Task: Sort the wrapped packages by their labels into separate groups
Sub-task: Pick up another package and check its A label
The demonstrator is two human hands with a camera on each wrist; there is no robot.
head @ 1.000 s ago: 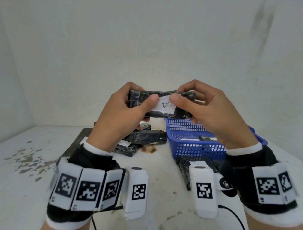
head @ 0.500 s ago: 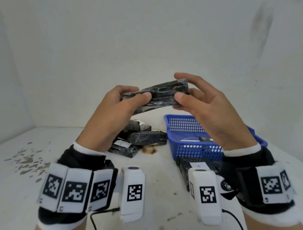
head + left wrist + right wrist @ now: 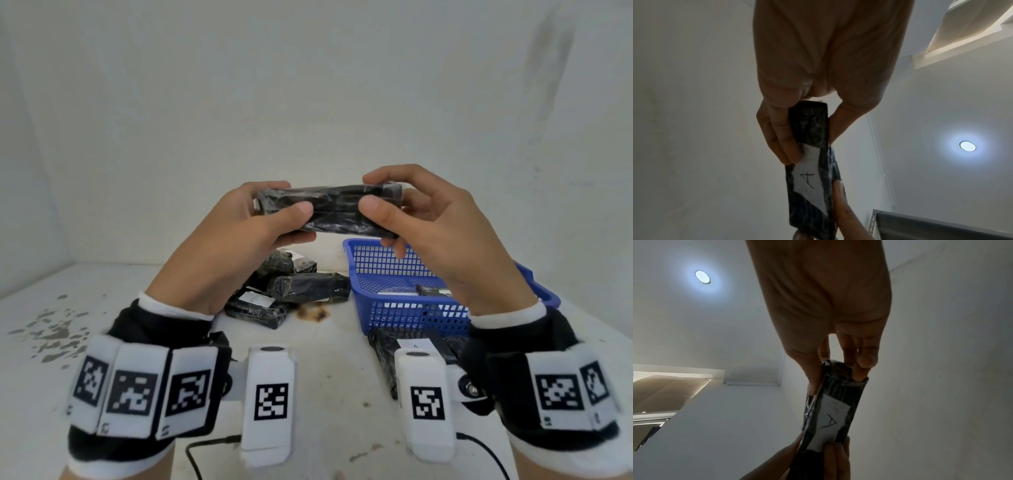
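Observation:
Both hands hold one black wrapped package level in the air above the table. My left hand pinches its left end between thumb and fingers; my right hand pinches its right end. Its white label marked "A" faces away from the head view and shows in both wrist views. A pile of black packages lies on the table behind my left wrist. One package with a white label lies in front of the blue basket.
The blue basket holds at least one dark package and stands at the right. A brown stain marks the table between pile and basket. Grey flecks spot the table's left. A cable runs near the front edge.
The package has been turned over: its "A" label faced me a second ago and now faces away. It tilted midway and is now level again.

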